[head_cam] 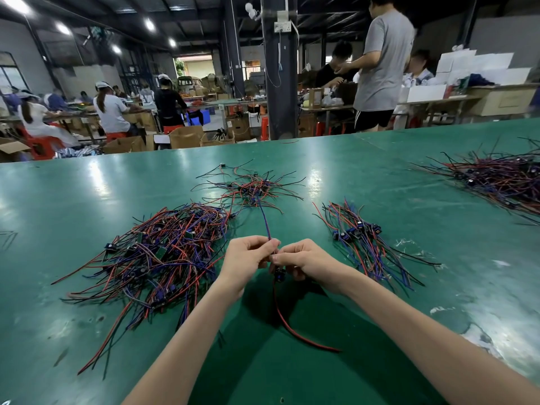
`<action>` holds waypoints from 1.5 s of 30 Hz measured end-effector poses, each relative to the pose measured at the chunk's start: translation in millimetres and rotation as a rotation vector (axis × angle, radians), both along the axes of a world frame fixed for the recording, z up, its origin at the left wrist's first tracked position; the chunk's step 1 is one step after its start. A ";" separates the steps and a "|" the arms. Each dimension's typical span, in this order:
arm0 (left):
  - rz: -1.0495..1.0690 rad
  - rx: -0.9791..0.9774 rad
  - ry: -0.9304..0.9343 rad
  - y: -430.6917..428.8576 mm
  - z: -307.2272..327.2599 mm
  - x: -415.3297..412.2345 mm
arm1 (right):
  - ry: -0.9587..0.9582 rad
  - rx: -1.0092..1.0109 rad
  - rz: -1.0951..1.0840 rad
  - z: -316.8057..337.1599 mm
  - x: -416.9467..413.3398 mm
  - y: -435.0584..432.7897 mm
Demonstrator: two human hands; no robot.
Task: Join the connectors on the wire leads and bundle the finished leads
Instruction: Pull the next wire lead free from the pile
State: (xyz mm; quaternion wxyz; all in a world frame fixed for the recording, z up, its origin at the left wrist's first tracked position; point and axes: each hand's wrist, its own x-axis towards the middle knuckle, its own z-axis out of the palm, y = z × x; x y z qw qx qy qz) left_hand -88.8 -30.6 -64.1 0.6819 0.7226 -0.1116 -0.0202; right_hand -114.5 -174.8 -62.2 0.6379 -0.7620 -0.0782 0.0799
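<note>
On the green table (87, 200), well to the left of the lead you hold, lies the big heap (163, 252) of red, black and purple wires, tangled, with small green boards and dark parts among them; its nearest strands reach almost to your left wrist. Your left hand (245, 258) is just left of the lead (264, 220), fingers curled, thumb and forefinger pinching its purple-blue wire where that wire enters your hands. From that pinch the wire runs straight away from you to a thin scatter (251, 188) of leads lying beyond the held lead, farther out on the table. Below your fingers a small dark blue component (280, 274) hangs on the lead, and from it a red-and-black pair (292, 325) trails down onto the table toward you and curves off to the right. Your right hand (304, 260) sits just right of the lead, touching the left, fingers curled and pinching the lead a little lower than the left does; the spot between your fingertips is covered, so it is hard to say whether any connector halves there are mated. To the right of the lead, near your right forearm, a tidier row (365, 244) of leads lies with blue parts grouped at one end. Well apart, far right of the lead, another heap of wires (502, 176) spreads to the table edge.
</note>
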 end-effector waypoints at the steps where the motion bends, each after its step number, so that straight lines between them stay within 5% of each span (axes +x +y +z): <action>1: -0.001 0.010 -0.013 0.2 0.1 -0.1 | -0.002 -0.015 0.002 0.1 -0.4 0.7; 7: 0.010 0.165 -0.189 2.1 1.0 -1.4 | -0.016 -0.077 -0.008 0.9 -4.2 2.8; 14: 0.124 -0.027 -0.090 6.8 5.7 3.3 | -0.015 -0.077 0.047 6.8 -5.8 3.9; 45: 0.360 -0.238 -0.062 32.0 15.1 18.0 | 0.014 -0.145 0.322 9.5 -10.7 -0.7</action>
